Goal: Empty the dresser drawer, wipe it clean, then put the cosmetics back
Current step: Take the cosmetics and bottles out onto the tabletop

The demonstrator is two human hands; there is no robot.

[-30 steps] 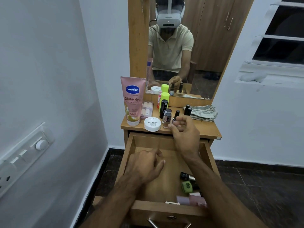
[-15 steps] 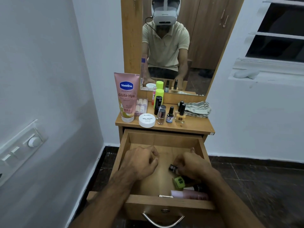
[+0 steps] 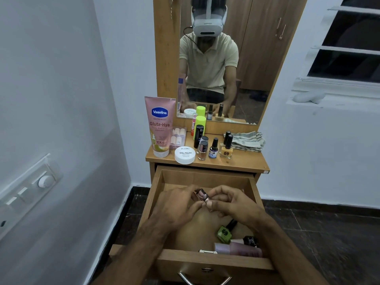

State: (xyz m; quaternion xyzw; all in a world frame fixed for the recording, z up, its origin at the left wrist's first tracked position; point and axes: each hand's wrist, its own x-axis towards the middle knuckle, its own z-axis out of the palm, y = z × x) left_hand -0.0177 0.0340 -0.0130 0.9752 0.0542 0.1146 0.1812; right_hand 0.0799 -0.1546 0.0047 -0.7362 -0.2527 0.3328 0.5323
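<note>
In the drawer (image 3: 158, 194), a few bottles (image 3: 236, 242) remain at its near right corner. Above its middle, my left hand (image 3: 176, 204) and right hand (image 3: 232, 202) pinch one small bottle (image 3: 202, 194). Beyond the drawer, most cosmetics (image 3: 202, 148) stand on the dresser; emptying nearly done, wiping ahead.

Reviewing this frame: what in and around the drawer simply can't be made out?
All from the head view:
- small bottle: both hands, left hand and right hand, cover most of it; label unreadable.
- drawer floor: partly hidden under hands and forearms.
- pink tube and dark-capped bottle: partly hidden behind the drawer's front wall and the right forearm.
- drawer handle: cut off by the bottom edge.
</note>
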